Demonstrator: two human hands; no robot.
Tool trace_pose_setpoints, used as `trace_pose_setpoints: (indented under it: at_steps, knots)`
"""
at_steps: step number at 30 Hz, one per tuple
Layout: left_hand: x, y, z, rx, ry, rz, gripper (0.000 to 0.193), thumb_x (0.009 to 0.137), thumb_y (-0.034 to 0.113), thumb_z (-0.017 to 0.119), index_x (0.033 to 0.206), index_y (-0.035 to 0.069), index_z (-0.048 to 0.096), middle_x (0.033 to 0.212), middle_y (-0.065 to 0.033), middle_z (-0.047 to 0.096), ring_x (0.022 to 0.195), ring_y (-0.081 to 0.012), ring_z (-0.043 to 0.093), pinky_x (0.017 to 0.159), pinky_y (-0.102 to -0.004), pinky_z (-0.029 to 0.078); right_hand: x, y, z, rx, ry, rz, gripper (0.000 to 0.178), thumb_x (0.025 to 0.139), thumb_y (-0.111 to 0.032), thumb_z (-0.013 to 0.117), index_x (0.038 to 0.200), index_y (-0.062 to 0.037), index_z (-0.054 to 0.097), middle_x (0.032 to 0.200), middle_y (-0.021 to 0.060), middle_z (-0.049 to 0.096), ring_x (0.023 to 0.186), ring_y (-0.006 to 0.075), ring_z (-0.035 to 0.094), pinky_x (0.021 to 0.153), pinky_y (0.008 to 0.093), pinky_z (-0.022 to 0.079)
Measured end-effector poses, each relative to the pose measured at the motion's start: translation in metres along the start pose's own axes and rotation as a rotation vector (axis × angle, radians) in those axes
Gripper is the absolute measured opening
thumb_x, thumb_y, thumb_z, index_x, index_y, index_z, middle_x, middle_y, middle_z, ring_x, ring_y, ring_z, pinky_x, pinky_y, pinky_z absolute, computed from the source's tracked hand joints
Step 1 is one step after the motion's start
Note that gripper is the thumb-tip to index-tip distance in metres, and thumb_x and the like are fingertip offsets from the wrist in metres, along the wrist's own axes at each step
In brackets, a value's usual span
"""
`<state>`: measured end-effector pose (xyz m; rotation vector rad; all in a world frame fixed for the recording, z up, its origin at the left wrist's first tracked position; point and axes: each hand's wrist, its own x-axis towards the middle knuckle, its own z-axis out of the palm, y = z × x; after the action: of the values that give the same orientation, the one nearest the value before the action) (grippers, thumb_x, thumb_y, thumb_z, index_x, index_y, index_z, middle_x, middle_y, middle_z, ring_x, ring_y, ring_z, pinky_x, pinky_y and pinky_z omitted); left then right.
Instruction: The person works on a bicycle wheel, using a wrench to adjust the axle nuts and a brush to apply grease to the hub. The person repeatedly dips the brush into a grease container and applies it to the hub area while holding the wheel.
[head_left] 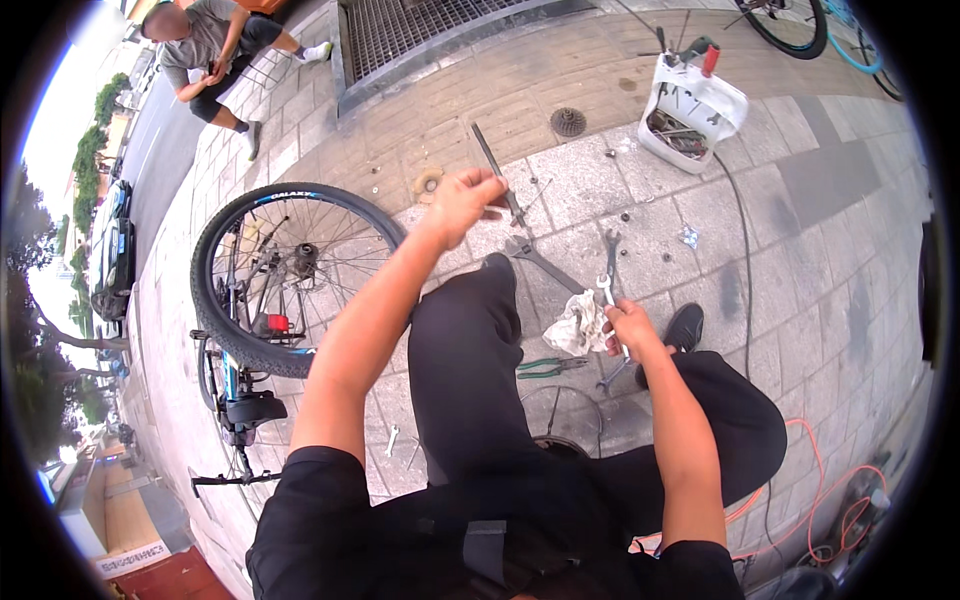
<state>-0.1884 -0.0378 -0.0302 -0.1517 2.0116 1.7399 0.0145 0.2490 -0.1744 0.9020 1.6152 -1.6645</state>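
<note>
Slanting away leftward, a metal rod point(485, 149) is overlapped by the nearer left hand point(464, 208), whose grip cannot be told; an open-ended wrench point(607, 292) is grasped by the right hand point(629, 326).

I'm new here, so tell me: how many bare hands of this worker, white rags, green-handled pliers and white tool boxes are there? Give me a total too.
Worker's bare hands: 2 (left hand, right hand)
White rag: 1
Green-handled pliers: 1
White tool box: 1
Total: 5
</note>
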Motion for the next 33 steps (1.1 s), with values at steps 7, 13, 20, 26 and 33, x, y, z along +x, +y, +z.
trace_pose_setpoints:
  at_steps: [7,13,20,26,33]
  knots:
    - [0.066,-0.139,0.017,-0.322,-0.064,-0.362,0.019,0.095,0.021,0.069,0.104,0.005,0.067,0.098,-0.0041,0.068,0.087,-0.018,0.068,0.073,-0.0369,0.056,0.065,0.076,0.0,-0.239,0.2,0.056,0.027,0.1,-0.025,0.055,0.104,0.0014,0.061,0.066,0.0094,0.059,0.045,0.0203,0.058,0.043,0.0377,0.048]
    - [0.12,-0.215,0.065,-0.041,-0.034,-0.056,0.023,0.092,0.02,0.074,0.104,0.001,0.069,0.093,-0.004,0.072,0.083,-0.0122,0.068,0.068,-0.0301,0.055,0.089,0.106,0.008,-0.164,0.27,0.026,0.028,0.103,-0.025,0.053,0.118,-0.0042,0.065,0.064,0.0053,0.058,0.047,0.0151,0.057,0.045,0.0334,0.047]
    - [0.17,-0.257,0.078,-0.073,-0.038,-0.318,0.023,0.093,0.021,0.07,0.105,0.001,0.069,0.094,-0.0052,0.072,0.081,-0.0138,0.069,0.066,-0.0311,0.055,0.115,0.012,0.04,0.063,0.097,-0.06,0.029,0.106,-0.028,0.053,0.117,-0.0029,0.063,0.074,0.0032,0.057,0.049,0.01,0.052,0.044,0.0276,0.041]
    - [0.164,-0.272,0.071,-0.673,-0.113,-0.748,0.019,0.096,0.022,0.065,0.106,0.006,0.063,0.1,-0.007,0.069,0.087,-0.0217,0.07,0.073,-0.0359,0.055,0.122,0.004,0.042,0.141,-0.008,-0.174,0.03,0.106,-0.027,0.055,0.11,-0.0005,0.067,0.066,-0.0023,0.053,0.053,0.0058,0.045,0.048,0.0254,0.036]
    - [0.161,-0.277,0.083,-0.867,-0.207,-0.888,0.014,0.094,0.026,0.063,0.095,0.012,0.063,0.094,-0.0065,0.07,0.092,-0.0242,0.07,0.085,-0.0436,0.054,0.141,0.015,0.048,0.032,0.05,-0.175,0.029,0.106,-0.026,0.055,0.104,0.0,0.069,0.066,-0.0035,0.052,0.059,0.0048,0.044,0.054,0.0246,0.037]
